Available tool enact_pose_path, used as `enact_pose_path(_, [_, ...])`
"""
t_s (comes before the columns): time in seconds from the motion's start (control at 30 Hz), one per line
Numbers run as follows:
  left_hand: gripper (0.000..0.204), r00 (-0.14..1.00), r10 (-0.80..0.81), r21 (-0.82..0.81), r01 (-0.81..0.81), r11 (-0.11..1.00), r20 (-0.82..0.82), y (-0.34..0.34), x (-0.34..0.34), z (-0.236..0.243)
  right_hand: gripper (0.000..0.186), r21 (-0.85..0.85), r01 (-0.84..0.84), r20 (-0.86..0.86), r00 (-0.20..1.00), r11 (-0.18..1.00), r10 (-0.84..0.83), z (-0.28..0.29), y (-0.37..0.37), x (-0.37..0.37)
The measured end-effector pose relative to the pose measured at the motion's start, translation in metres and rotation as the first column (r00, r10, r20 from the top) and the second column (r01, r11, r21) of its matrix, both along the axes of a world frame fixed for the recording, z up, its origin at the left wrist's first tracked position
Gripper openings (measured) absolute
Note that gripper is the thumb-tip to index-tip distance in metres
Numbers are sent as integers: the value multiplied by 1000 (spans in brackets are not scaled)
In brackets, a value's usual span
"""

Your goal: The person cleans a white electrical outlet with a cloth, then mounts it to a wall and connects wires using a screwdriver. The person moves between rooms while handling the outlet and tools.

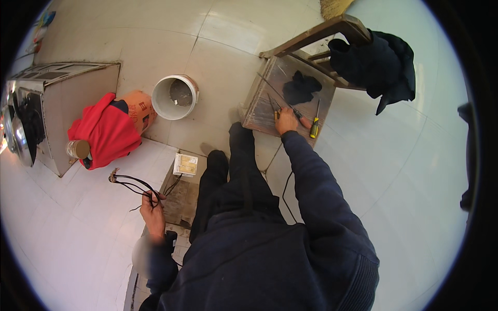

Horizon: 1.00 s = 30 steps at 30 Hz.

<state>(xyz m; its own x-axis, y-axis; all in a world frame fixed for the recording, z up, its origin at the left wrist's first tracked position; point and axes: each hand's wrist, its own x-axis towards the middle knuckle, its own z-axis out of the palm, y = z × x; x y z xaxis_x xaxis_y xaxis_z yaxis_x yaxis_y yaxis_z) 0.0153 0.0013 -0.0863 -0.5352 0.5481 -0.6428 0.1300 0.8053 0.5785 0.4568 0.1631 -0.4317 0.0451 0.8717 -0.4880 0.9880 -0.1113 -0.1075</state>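
Note:
My left hand [152, 213] is closed around several black cables [136, 182], whose looped ends stick out beyond the fingers over the pale surface. A white-and-yellow switch or socket box [185, 165] sits close by, with dark cable running below it. On the wooden chair seat [264, 111], my right hand [286, 121] is closed on a slim tool with a dark pointed end [271, 101]; the hand hides most of it. Beside that hand lie a red-handled tool [302, 118] and a yellow-and-black screwdriver [314, 127]. A black cloth or glove [302, 87] rests farther back on the seat.
Black clothing [378, 65] hangs over the chair's backrest [316, 36]. A white bucket [174, 97] stands on the tiled floor. Left of it are an orange sack [137, 109], a red garment [106, 132], a jar [78, 149] and a stove cabinet [78, 98].

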Motion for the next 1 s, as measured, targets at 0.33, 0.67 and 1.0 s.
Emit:
enact_pose_path(0.33, [10,999,-37,-8,37,999,32,-17,6,-10,42,24,26,44,999,999,-27,-17,-15,-32])
enact_pose_path(0.67, [13,997,-77,-2,77,997,3,-38,-1,-22,21,101,81,-195,979,992,-60,-11,-24,-8])
enact_pose_path(1.0, [12,996,-87,-13,88,996,3,-15,10,-17,23,207,82,-19,997,975,-80,14,18,55])
